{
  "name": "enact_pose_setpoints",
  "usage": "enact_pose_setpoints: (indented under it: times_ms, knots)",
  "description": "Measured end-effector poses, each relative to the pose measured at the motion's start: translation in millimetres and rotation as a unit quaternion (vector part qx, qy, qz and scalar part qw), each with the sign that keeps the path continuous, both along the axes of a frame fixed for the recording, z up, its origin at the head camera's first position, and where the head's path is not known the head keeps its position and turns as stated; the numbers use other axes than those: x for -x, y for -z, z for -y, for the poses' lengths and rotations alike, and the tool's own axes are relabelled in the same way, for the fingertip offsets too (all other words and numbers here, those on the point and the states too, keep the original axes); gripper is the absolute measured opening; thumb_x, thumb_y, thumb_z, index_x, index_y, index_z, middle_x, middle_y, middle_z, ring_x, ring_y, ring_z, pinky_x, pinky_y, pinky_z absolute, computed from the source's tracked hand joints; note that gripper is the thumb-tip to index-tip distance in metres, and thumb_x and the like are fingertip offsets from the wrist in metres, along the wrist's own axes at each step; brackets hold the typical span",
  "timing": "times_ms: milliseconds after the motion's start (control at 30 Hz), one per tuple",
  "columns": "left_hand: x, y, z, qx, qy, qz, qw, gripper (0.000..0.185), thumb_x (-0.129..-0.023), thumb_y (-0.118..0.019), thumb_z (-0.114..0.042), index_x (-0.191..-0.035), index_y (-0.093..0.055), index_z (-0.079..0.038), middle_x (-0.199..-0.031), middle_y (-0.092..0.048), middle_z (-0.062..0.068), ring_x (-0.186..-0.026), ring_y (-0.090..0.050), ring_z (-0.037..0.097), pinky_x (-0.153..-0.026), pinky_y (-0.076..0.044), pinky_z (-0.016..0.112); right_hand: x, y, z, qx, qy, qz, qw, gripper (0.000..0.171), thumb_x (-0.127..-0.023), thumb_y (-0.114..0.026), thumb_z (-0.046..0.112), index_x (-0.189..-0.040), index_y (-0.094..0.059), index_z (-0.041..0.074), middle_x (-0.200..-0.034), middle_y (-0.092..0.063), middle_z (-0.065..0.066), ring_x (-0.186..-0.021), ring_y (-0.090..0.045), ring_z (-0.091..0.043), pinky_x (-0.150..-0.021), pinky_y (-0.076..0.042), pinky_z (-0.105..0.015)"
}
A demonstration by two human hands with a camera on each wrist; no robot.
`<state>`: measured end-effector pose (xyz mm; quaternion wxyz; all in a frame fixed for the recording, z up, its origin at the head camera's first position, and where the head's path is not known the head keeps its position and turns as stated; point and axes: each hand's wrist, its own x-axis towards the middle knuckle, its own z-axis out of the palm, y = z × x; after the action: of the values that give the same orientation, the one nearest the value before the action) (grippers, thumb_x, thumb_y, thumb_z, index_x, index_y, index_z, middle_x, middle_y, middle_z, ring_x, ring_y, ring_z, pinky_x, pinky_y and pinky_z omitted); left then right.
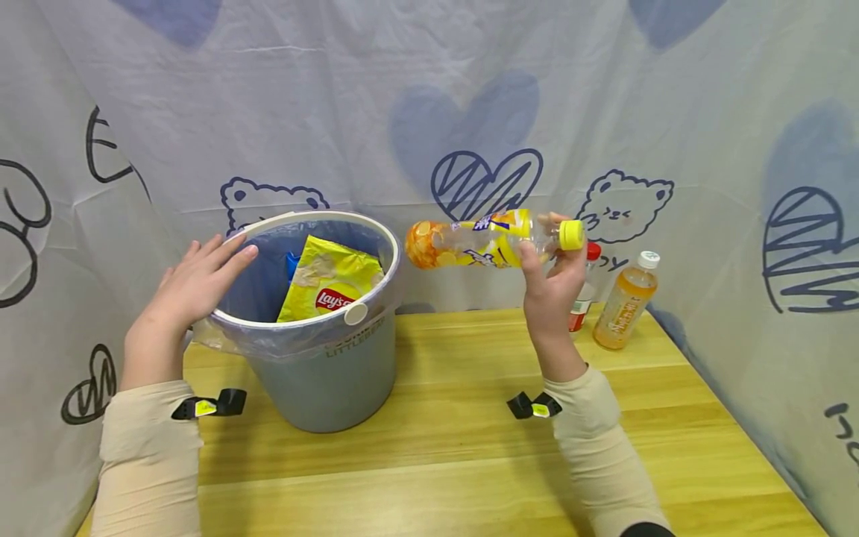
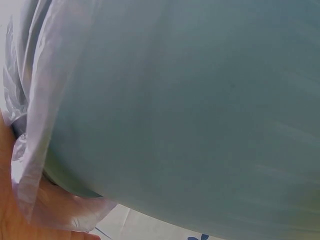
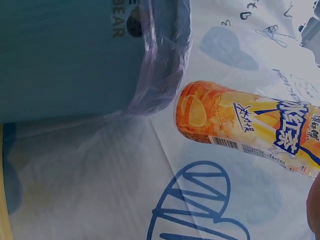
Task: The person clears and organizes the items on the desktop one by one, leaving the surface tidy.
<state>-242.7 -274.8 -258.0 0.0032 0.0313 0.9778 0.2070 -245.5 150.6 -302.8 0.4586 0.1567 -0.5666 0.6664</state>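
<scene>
My right hand [image 1: 553, 302] grips a plastic iced tea bottle [image 1: 463, 245] near its neck, just below the yellow cap [image 1: 572, 235]. The bottle lies almost level in the air, its orange base pointing left toward the grey bin [image 1: 329, 391]. In the right wrist view, the bottle's base [image 3: 195, 111] appears close by the bin's liner [image 3: 162, 70]. At the bin's left rim is my left hand [image 1: 184, 287], fingers extended over the edge. Inside the bin lie a yellow Lay's chip bag [image 1: 359, 268] and a blue wrapper [image 1: 291, 265], partly hidden behind it.
On the wooden table [image 1: 463, 425], an orange drink bottle [image 1: 624, 309] with a white cap stands at the back right. Beside it, a red-capped bottle [image 1: 582, 298] is partly covered by my right hand. A printed curtain [image 1: 362, 112] hangs behind.
</scene>
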Motion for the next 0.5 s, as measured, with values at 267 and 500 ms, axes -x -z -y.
enact_pose_setpoints:
  times_ms: [267,500]
  knots:
    - [-0.8,-0.5,0,-0.001,-0.002,0.002,1.0000,0.079,-0.096,-0.014,-0.070,-0.158,-0.003,-0.022,-0.162,0.008,0.024,-0.146,0.016,0.049,-0.109,0.008,0.076,-2.5,-7.3,9,0.056,-0.060,-0.022,0.996,0.040,-0.081,-0.065,0.016,-0.119,-0.054,0.009,-0.117,-0.058,-0.003,-0.108,-0.052,-0.019,-0.088,-0.051,-0.022]
    - [-0.7,-1.3,-1,-0.001,0.000,0.002,1.0000,0.079,-0.096,-0.014,-0.070,-0.158,-0.004,-0.021,-0.162,0.007,0.024,-0.147,0.014,0.049,-0.109,0.007,0.076,-0.7,-10.9,20,0.081,-0.089,-0.036,0.992,0.039,-0.080,-0.065,0.016,-0.118,-0.055,0.009,-0.115,-0.058,-0.003,-0.105,-0.053,-0.017,-0.086,-0.052,-0.021]
